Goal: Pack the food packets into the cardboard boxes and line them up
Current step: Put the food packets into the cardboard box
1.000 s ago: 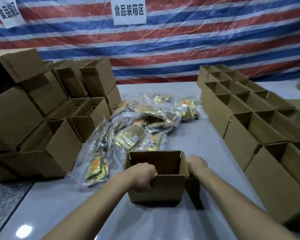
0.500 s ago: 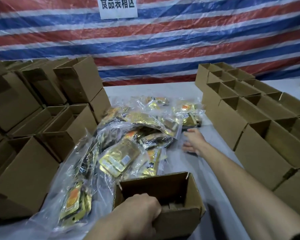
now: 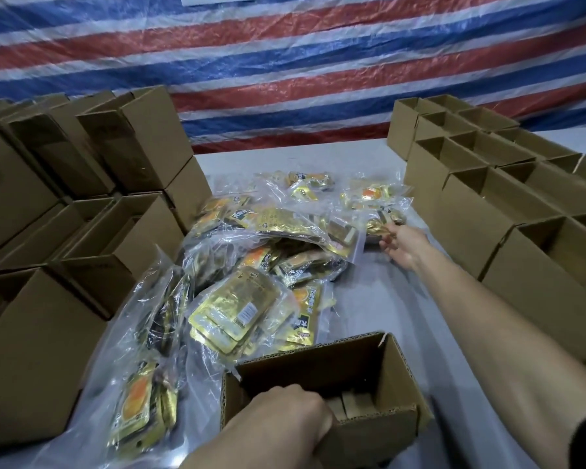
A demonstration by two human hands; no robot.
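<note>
Fingers (image 3: 390, 232) of right hand (image 3: 405, 246) round far food packet (image 3: 374, 228); left hand (image 3: 285, 414) round cardboard box (image 3: 379, 438) rim.

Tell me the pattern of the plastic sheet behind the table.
Red, white and blue stripes on the plastic sheet, head view.

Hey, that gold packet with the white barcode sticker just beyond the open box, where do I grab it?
Pinch the gold packet at its right edge, by the sticker, coming from the right. It lies flat, face up, and that edge looks free; other packets crowd its left.
</note>
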